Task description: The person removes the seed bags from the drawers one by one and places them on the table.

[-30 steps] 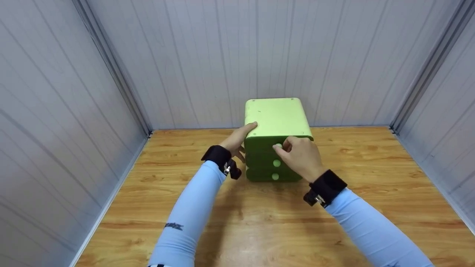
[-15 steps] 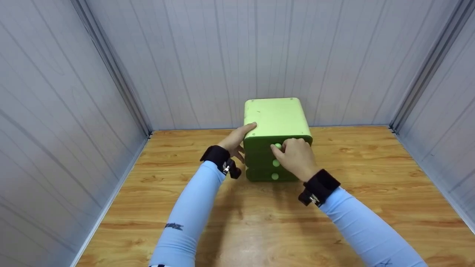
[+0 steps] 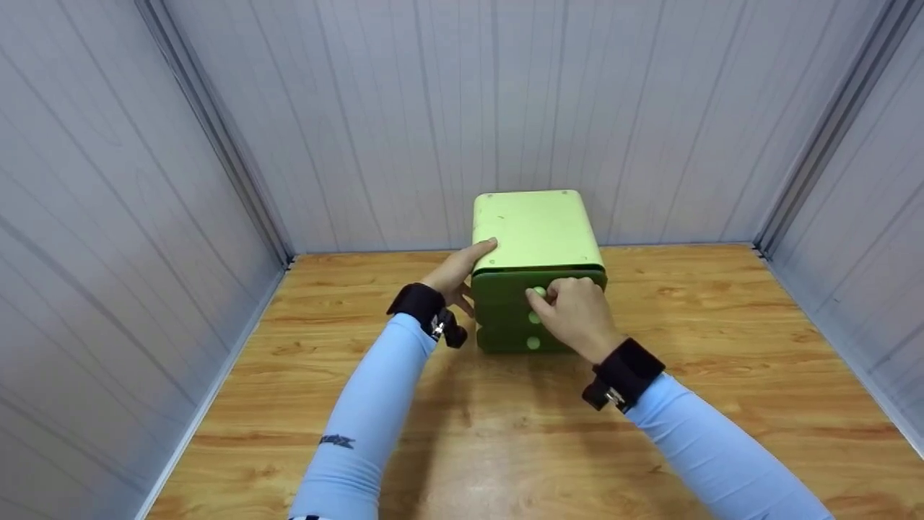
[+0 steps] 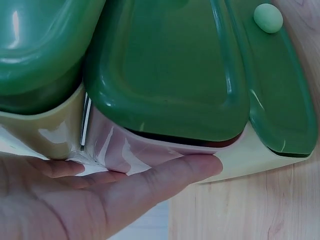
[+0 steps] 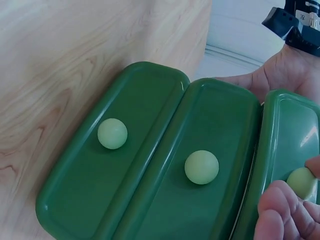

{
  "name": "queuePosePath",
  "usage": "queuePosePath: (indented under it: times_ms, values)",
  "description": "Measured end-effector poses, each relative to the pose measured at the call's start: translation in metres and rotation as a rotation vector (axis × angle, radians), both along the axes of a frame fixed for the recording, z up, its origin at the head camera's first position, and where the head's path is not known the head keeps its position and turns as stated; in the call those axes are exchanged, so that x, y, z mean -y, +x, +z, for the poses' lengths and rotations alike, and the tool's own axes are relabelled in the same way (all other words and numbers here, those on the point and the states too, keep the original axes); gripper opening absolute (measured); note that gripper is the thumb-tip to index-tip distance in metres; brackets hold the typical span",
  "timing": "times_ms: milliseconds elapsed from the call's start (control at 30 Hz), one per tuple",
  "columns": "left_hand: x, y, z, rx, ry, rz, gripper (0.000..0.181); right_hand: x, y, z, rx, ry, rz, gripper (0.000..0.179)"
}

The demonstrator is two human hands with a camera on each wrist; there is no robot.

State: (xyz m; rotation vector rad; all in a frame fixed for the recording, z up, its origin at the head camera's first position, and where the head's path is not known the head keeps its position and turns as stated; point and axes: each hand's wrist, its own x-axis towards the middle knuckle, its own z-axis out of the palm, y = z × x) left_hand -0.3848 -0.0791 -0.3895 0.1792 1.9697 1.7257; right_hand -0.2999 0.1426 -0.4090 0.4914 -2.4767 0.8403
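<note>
A small cabinet [image 3: 538, 227] with a pale green shell and three dark green drawers stands against the back wall. My right hand [image 3: 583, 314] pinches the pale round knob [image 5: 301, 183] of the top drawer [image 3: 498, 289]. That drawer juts slightly forward, with a dark gap under the shell's front edge. My left hand [image 3: 456, 274] rests against the cabinet's left side, thumb at the upper edge; its fingers lie fairly straight along the shell in the left wrist view. Below, the middle drawer [image 5: 217, 120] and bottom drawer [image 5: 145, 95] sit in their slots, each with a knob.
The cabinet stands on a wood-grain tabletop [image 3: 491, 448]. Pale ribbed panels rise on three sides: the back wall [image 3: 375, 123], left wall [image 3: 94, 238] and right wall [image 3: 859, 238]. Black cameras are strapped to both wrists.
My right hand has closed its pinch on the top knob and drawn it a little toward me, so the top drawer has slid slightly out. The left hand stays at the cabinet's side.
</note>
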Motion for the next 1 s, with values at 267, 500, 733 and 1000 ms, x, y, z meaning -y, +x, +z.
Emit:
queuePosePath:
  times_ms: [267,500,733,1000]
  values:
    - [0.004,0.002,0.003,-0.015,0.002,-0.004,0.072,0.0,0.016,-0.002,-0.016,-0.01,0.042,0.047]
    - [0.01,0.016,0.024,-0.006,0.004,-0.07,0.063,0.0,0.031,-0.003,-0.035,-0.02,0.075,0.046]
    - [0.011,0.019,0.033,0.005,-0.036,-0.083,0.058,-0.003,0.045,-0.003,-0.039,-0.024,0.087,0.04]
    - [0.011,0.019,0.04,0.006,-0.062,-0.084,0.056,-0.002,0.057,-0.004,-0.065,-0.008,0.09,0.042]
